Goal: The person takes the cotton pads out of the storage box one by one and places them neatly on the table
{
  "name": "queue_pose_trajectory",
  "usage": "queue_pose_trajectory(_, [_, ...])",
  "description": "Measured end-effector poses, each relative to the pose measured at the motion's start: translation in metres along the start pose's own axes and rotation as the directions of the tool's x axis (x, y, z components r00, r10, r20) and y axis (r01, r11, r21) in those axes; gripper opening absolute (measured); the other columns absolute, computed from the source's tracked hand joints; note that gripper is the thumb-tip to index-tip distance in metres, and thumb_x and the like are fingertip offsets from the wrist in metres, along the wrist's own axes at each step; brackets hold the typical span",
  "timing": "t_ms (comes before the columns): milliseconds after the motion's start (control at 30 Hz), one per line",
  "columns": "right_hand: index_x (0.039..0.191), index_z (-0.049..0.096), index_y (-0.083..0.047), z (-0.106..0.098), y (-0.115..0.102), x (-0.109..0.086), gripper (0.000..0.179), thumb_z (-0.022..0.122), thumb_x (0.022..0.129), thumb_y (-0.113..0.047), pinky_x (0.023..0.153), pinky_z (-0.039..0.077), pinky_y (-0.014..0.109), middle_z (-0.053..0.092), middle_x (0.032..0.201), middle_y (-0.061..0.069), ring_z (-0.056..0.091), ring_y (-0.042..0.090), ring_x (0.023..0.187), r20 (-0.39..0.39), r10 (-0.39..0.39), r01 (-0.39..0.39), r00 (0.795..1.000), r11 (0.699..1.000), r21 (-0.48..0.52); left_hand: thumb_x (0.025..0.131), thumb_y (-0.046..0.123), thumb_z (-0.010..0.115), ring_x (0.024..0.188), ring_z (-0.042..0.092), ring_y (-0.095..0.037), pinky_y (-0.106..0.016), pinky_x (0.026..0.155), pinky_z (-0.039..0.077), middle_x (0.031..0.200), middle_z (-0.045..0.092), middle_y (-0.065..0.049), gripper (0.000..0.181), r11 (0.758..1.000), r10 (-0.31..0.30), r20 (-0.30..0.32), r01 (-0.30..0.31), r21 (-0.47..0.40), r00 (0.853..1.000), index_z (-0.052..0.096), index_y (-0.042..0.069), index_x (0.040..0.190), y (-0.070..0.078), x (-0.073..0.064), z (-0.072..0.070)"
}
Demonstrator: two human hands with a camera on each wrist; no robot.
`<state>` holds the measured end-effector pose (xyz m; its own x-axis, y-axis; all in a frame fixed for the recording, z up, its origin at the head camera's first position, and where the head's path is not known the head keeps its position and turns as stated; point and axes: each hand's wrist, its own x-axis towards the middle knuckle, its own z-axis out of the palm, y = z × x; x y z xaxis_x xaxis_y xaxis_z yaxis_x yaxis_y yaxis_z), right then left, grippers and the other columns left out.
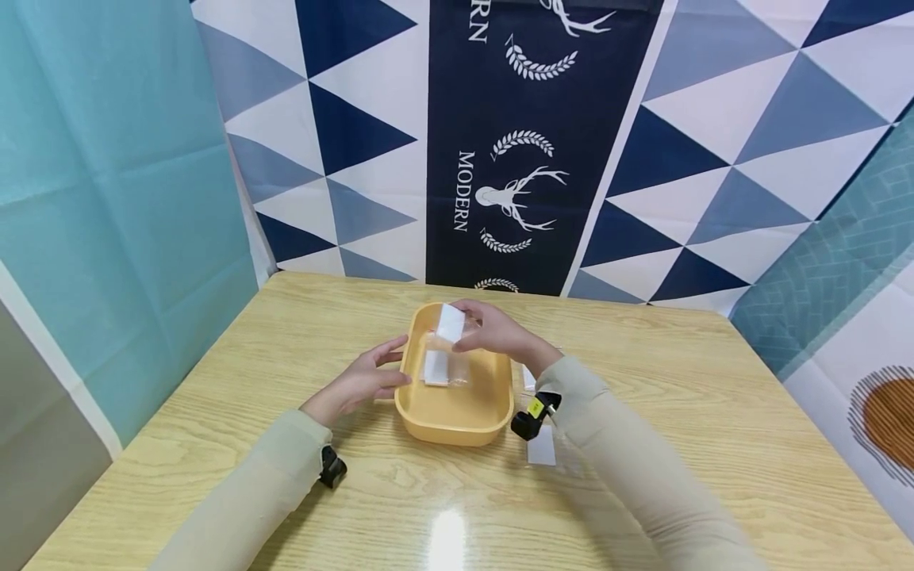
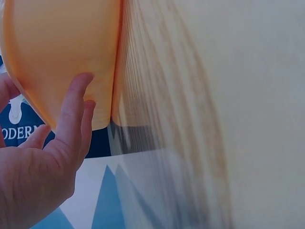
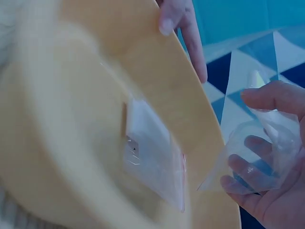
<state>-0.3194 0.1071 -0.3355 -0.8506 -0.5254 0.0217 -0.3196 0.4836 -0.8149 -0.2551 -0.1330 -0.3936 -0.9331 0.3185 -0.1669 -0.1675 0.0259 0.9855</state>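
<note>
A yellow-orange plastic tub (image 1: 457, 414) stands on the table. My left hand (image 1: 362, 379) holds its left side; the left wrist view shows fingers (image 2: 71, 107) against the outer wall, and the right wrist view shows the thumb (image 3: 166, 25) over the rim. Above the far part of the tub, my right hand (image 1: 498, 331) pinches a clear plastic bag (image 1: 450, 323) with a white panel. Its fingers show through the film in the right wrist view. Another clear bag (image 1: 437, 368) with a white panel and a red line along one edge lies on the tub's floor.
Right of the tub, beneath the right forearm, more clear bags with white panels (image 1: 541, 446) lie on the wood-grain table (image 1: 321, 515), partly hidden by the arm. A patterned cloth (image 1: 371, 159) hangs along the back edge, with blue-green cloth (image 1: 128, 198) at the left.
</note>
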Motion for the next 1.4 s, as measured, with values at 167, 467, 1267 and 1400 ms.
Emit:
queue_pose_trajectory(167, [0.132,0.051,-0.011,-0.002,-0.005,-0.017,0.067,0.078,0.070,-0.006,0.108,0.028,0.044,0.049,0.132,0.005,0.037,0.027,0.127,-0.010,-0.033,0.033,0.999,0.999,0.023,0.082,-0.005,0.062,0.108,0.055,-0.034,-0.040,0.084,0.053,0.142,0.031,-0.022,0.077,1.000,-0.004,-0.011,0.004,0.007,1.000,0.027,0.014,0.148,0.000,0.000,0.001])
queue_pose_trajectory(467, [0.134,0.048,-0.009,-0.006,-0.010,-0.052,0.068,0.076,0.073,-0.003,0.104,0.035,0.044,0.048,0.133,0.007,0.040,0.025,0.122,-0.027,-0.071,0.073,0.997,0.992,0.101,0.083,-0.005,0.061,0.110,0.053,-0.036,-0.040,0.085,0.052,0.141,0.030,-0.023,0.076,1.000,0.006,0.013,-0.006,-0.011,1.000,0.025,0.014,0.148,0.000,-0.002,0.000])
queue_pose_trajectory(1267, [0.138,0.042,-0.006,-0.030,0.025,-0.135,0.075,0.079,0.072,-0.009,0.095,0.042,0.028,0.045,0.137,0.012,0.044,0.027,0.118,-0.146,-0.029,0.035,0.989,0.999,0.039,0.084,-0.003,0.061,0.112,0.052,-0.037,-0.040,0.084,0.053,0.142,0.030,-0.023,0.076,1.000,0.013,0.022,-0.013,0.005,1.000,0.024,0.014,0.148,0.001,-0.004,0.002])
queue_pose_trajectory(1400, [0.138,0.041,-0.005,-0.035,0.034,-0.149,0.074,0.078,0.074,-0.008,0.092,0.037,0.013,0.042,0.139,0.014,0.039,0.028,0.125,-0.156,-0.030,0.034,0.987,0.999,0.022,0.085,-0.003,0.061,0.113,0.050,-0.038,-0.040,0.084,0.053,0.142,0.029,-0.023,0.076,1.000,0.009,0.025,-0.009,-0.006,1.000,0.024,0.014,0.149,0.000,-0.004,0.002])
